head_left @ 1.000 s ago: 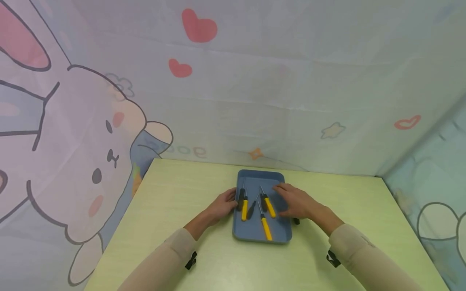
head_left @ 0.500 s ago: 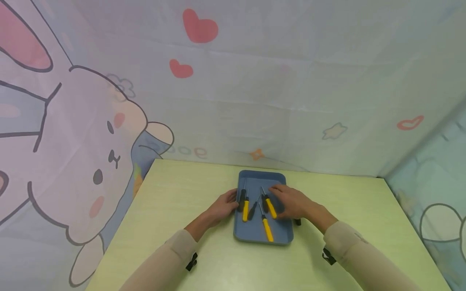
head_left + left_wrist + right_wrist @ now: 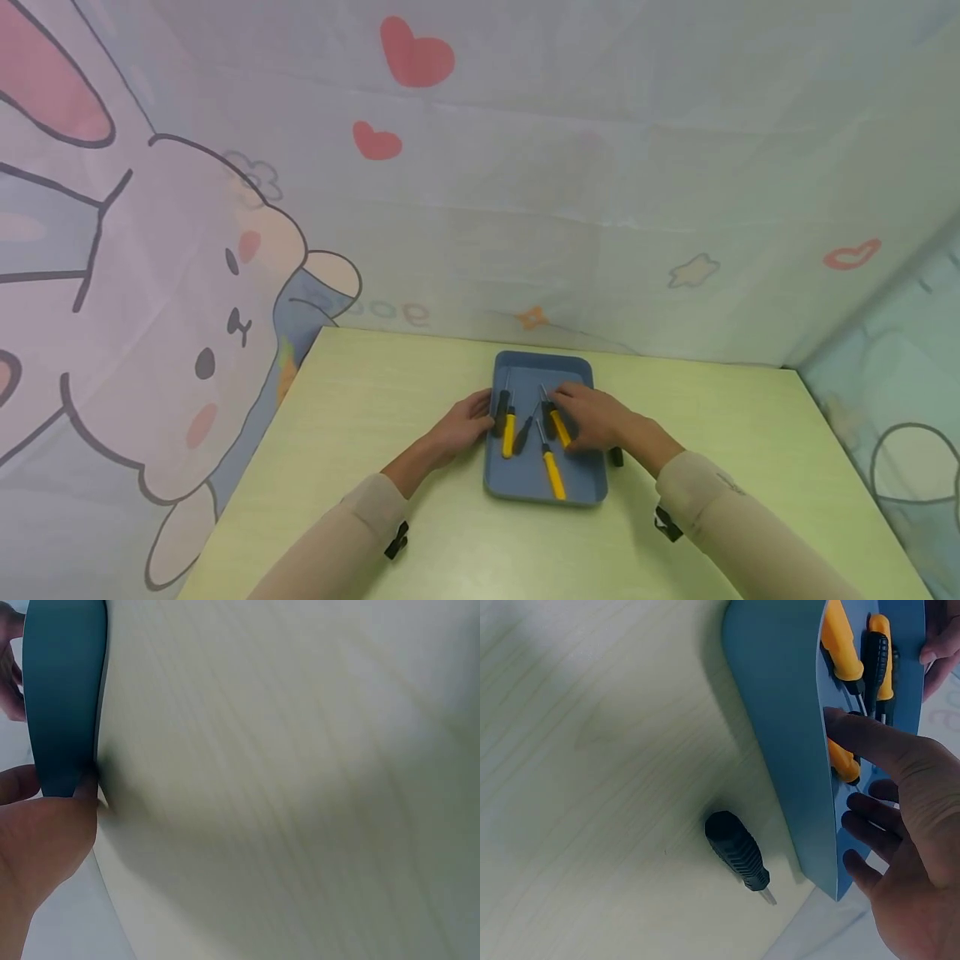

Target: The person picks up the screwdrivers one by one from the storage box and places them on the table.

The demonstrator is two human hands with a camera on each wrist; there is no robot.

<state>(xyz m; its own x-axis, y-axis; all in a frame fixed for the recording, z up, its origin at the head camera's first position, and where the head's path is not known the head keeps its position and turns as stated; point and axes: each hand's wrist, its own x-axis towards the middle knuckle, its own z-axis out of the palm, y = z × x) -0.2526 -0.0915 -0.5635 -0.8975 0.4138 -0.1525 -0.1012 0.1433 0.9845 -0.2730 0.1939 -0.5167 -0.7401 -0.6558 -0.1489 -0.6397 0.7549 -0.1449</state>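
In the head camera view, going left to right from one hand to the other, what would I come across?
Left hand, leftmost black screwdriver, leftmost yellow-handled screwdriver, slanted dark screwdriver, nearest yellow-handled screwdriver, right hand.

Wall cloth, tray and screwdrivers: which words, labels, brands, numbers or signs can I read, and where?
"oog": end of faint lettering low on the wall cloth; its start is too faint.
Pinkish wall mark in the right wrist view: too blurred.
Tray: none visible.
Screwdrivers, including the black one on the table: none readable.
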